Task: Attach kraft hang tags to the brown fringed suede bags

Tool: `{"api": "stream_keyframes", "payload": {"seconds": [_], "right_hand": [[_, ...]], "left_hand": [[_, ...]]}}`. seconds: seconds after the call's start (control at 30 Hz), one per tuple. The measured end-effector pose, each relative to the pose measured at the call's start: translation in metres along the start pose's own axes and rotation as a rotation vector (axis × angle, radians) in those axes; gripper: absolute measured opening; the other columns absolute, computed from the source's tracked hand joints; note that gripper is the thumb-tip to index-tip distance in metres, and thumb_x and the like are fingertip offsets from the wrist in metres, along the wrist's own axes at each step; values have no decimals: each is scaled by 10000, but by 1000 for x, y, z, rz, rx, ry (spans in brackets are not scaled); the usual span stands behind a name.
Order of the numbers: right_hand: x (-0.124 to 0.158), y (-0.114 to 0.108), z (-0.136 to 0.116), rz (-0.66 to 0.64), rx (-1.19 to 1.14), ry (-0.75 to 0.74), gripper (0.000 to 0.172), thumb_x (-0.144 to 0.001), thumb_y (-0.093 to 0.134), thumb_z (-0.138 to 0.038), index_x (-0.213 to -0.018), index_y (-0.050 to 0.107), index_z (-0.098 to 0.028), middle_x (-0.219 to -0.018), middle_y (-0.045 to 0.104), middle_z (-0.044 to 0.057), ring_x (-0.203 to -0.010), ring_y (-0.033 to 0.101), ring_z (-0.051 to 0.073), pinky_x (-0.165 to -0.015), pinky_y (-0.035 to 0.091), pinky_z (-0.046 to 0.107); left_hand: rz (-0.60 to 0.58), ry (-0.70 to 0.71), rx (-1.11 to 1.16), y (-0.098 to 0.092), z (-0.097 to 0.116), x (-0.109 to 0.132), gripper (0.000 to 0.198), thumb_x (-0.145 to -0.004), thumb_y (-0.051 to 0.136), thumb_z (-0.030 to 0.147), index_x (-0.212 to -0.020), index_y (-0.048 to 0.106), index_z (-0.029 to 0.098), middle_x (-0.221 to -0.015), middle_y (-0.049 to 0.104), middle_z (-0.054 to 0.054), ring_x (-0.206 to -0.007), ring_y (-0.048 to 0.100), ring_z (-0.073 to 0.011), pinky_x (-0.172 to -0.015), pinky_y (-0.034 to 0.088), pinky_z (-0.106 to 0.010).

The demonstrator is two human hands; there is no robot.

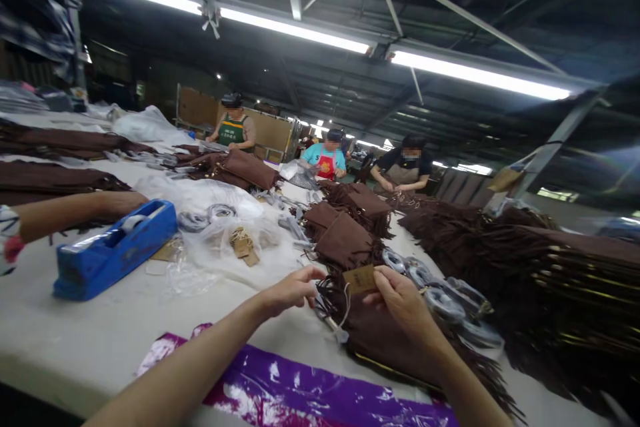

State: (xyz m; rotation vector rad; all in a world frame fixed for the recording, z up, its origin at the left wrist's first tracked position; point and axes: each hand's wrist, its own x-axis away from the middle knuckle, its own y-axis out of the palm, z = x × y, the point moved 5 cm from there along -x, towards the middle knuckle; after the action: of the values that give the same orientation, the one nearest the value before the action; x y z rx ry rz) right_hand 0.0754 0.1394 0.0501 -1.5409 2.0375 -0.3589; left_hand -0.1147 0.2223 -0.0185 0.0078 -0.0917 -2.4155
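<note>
In my right hand [400, 297] a brown paper hang tag [359, 279] is pinched by its right end. A white string [347, 310] hangs from the tag down to a small clear piece at the edge of a dark brown fringed bag [395, 340], which lies flat beneath the hand. My left hand [295, 288] hovers just left of the tag, fingers apart and curved, holding nothing that I can see. Below my arms a shiny purple plastic sheet [310, 387] lies along the front of the table.
A blue tape dispenser [115, 250] stands at left, near another person's arm [70, 213]. Loose tags [243, 245] lie on clear plastic. Wrapped strap coils [443, 300] sit right of the bag. Stacked brown bags [590, 287] fill the right side. Several people work across the table.
</note>
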Motion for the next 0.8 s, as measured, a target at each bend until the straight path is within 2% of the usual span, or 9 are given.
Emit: {"api": "stream_keyframes", "payload": {"seconds": [0.1,0.17,0.27,0.37,0.47,0.57,0.63,0.7,0.8], "right_hand": [[1,-7,-10,5,23,-28,280,-864,418,-460,-823,550,-215,-669,647,-11,-582,688,191,-458,481,255],[3,-20,-12,33,32,-23,275,-859,416,-462,-836,545,-220,-672,654,-10,-579,687,195,-471,494,265],[11,-45,-2,80,34,22,282,-836,423,-470,-856,551,-220,-720,684,5,-592,693,200,-481,501,271],[25,-63,26,54,59,87,302,-823,416,-479,-849,566,-218,-727,694,13,-620,698,210,-480,494,272],[39,-65,51,39,208,54,274,-804,448,-443,-790,607,-220,-713,685,23,-665,685,228,-575,522,322],[49,-54,49,184,263,-80,227,-735,549,-370,-837,675,-211,-938,707,83,-952,645,286,-832,507,417],[54,-35,42,176,26,-50,329,-738,586,-376,-1007,675,-208,-1116,673,105,-1081,592,298,-846,514,424],[55,-5,32,-14,-336,53,425,-782,604,-413,-1164,614,-228,-1159,651,95,-1076,598,277,-757,549,378],[56,32,18,-297,-700,131,438,-817,642,-444,-1203,577,-248,-1057,658,52,-920,639,196,-731,543,311]], "left_hand": [[-222,-23,121,37,10,-4,640,-558,591,181,-1190,505,233,-1268,562,-74,-563,578,-58,-436,286,-179],[-310,-76,119,53,9,-1,495,-589,654,238,-1075,576,181,-980,661,-49,-501,530,-56,-429,276,-181],[-262,-99,37,54,2,3,299,-655,673,364,-828,630,123,-641,597,6,-406,402,-39,-399,211,-189],[-151,-82,-50,42,-4,5,331,-680,650,431,-779,640,115,-662,630,-18,-387,363,-37,-386,158,-200],[-80,-52,-272,41,-1,4,266,-722,604,377,-744,652,116,-663,648,-26,-400,382,-55,-399,219,-200],[-73,13,-583,58,14,0,151,-764,554,265,-764,649,147,-622,643,2,-428,419,-74,-455,290,-196],[-79,82,-766,74,30,-2,93,-766,543,197,-794,628,172,-608,639,21,-475,469,-93,-500,310,-195],[-80,180,-904,87,47,-4,86,-766,538,161,-803,611,188,-612,634,23,-543,516,-116,-534,320,-201],[-45,285,-1054,95,66,-7,105,-781,523,153,-714,596,187,-615,611,5,-585,525,-132,-532,301,-213]]}}
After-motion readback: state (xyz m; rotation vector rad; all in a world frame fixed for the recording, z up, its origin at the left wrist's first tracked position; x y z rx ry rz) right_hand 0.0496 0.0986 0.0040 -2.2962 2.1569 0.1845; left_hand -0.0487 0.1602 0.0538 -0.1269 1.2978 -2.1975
